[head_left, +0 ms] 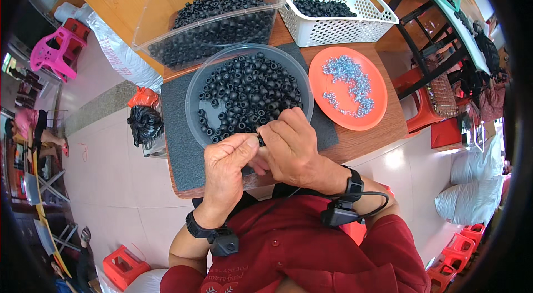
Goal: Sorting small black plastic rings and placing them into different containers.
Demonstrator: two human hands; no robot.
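Centre of frame: left hand (225, 166) and right hand (290, 140) pinched narrow, fingertips meeting on small black piece (261, 141), mostly hidden, at lower edge of round tub (192, 105). Step in hand looks like two-handed work on single piece; next move likely calls for steady pinch, fine fingertip control. Shiny bits (361, 85) on orange plate (318, 74), right of centre.

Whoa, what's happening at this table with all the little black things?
A person's left hand and right hand meet around a small black piece, which the fingers mostly hide. They are over the near edge of a clear round tub full of round black pieces. To its right, an orange plate holds shiny bluish bits. Behind are a clear bin and a white basket.
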